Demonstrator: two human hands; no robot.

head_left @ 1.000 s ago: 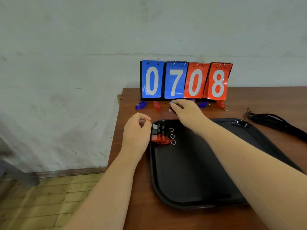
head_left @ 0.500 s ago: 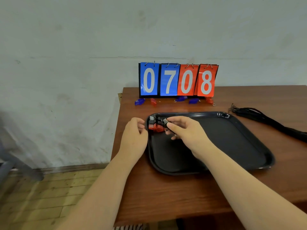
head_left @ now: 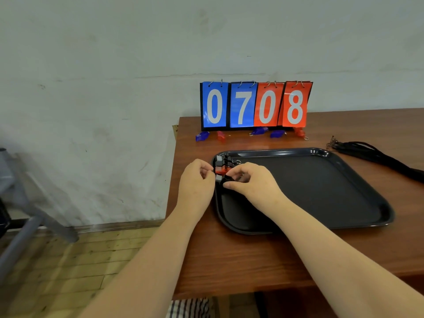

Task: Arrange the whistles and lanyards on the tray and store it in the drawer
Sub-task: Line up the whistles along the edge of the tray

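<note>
Black plastic, the tray (head_left: 321, 191) lies on the brown table (head_left: 241, 260), and only its far left corner is filled: a short row of black whistles (head_left: 223, 159) with a red whistle (head_left: 220, 170) among them. The right hand (head_left: 254, 182) pinches one more black whistle (head_left: 220, 179) between thumb and fingertips at the near end of that row, low over the tray floor. The left hand (head_left: 197, 180) sits at the tray's left rim, fingers curled; whether it holds anything I cannot tell. To my eye the job is barely begun. Five loose whistles (head_left: 277, 133), blue and red, lie along the far edge beneath the flip scoreboard (head_left: 255, 104), and the black lanyards (head_left: 371, 154) lie bundled to the right, off the tray. No drawer shows. Nothing blocks the reach to them, though the scoreboard stands close behind
</note>
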